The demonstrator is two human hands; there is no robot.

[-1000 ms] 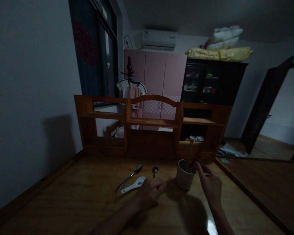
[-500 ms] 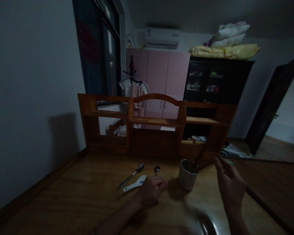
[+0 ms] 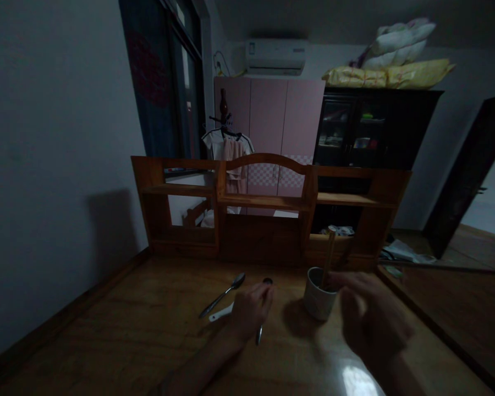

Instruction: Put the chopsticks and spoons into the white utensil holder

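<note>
My left hand [image 3: 249, 311] is closed round a small metal spoon [image 3: 259, 334]; the spoon's bowl pokes out above the fingers and its handle below them. A longer metal spoon [image 3: 225, 294] and a white ceramic spoon [image 3: 219, 314] lie on the wooden desk [image 3: 127, 335] just left of that hand, and the hand partly hides the white one. A white cup [image 3: 317, 302] with wooden chopsticks [image 3: 329, 256] standing in it sits to the right. My right hand [image 3: 371, 319] hovers beside the cup, smeared by motion, with its fingers pointing at the rim.
A wooden shelf unit [image 3: 264, 201] stands along the back of the desk. The wall [image 3: 45, 165] is close on the left. Beyond are a pink wardrobe [image 3: 272, 121], a dark cabinet [image 3: 371, 132] and an open door [image 3: 470, 176]. The room is dim.
My left hand has closed on the small spoon and lifted its handle. My right hand drew away to the right, then swung back towards the cup.
</note>
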